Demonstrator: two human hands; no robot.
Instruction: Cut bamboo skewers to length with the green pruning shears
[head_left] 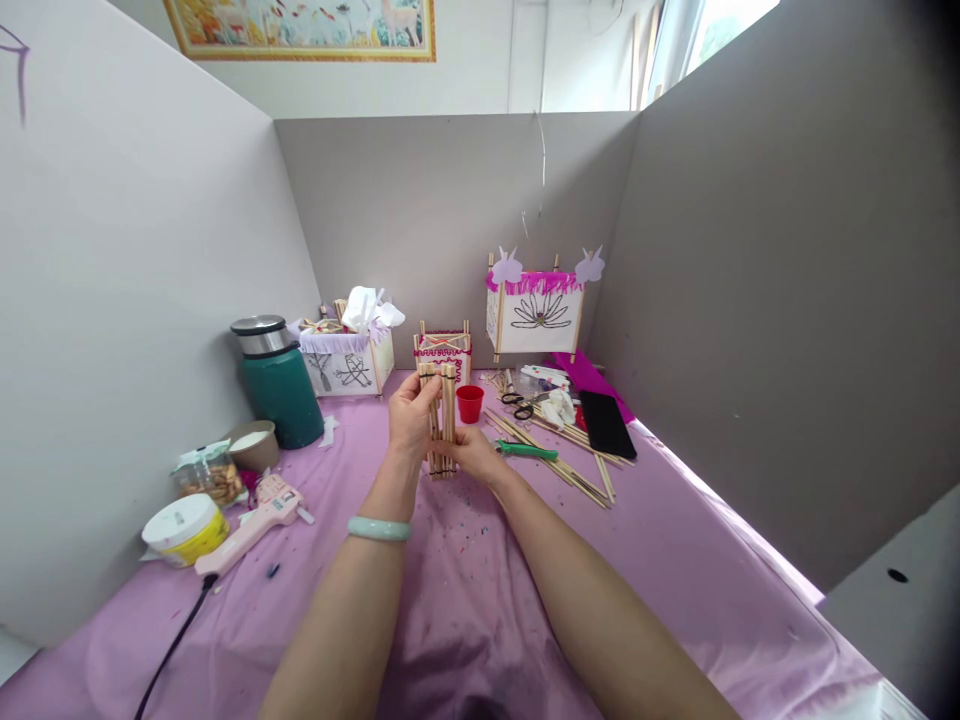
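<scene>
While both forearms reached forward over the cloth-covered table (450, 590), the left hand (409, 415) was closed around a bundle of thin wooden sticks (449, 410), its thumb pressed across them near the top. The right hand (474, 452) gripped the same bundle lower down, fingers against its side. The sticks stood roughly upright in front of the person, bound with dark bands near the top and bottom; whether their lower ends touched the cloth could not be told. A pale green bangle (379, 529) circled the left wrist.

Just beyond the hands stood a red cup (470, 405) and a small stick-framed box (457, 352) with wavy magenta trim. To the right lay green-handled pliers (529, 451), loose sticks (577, 483), black-handled scissors (523, 411) and a flat black slab (607, 425). A larger white box (540, 330) bearing a flower drawing rose behind them. Well apart on the left were a green bottle (281, 395), a tissue-topped box (341, 362) and a pink glue gun (251, 530).
</scene>
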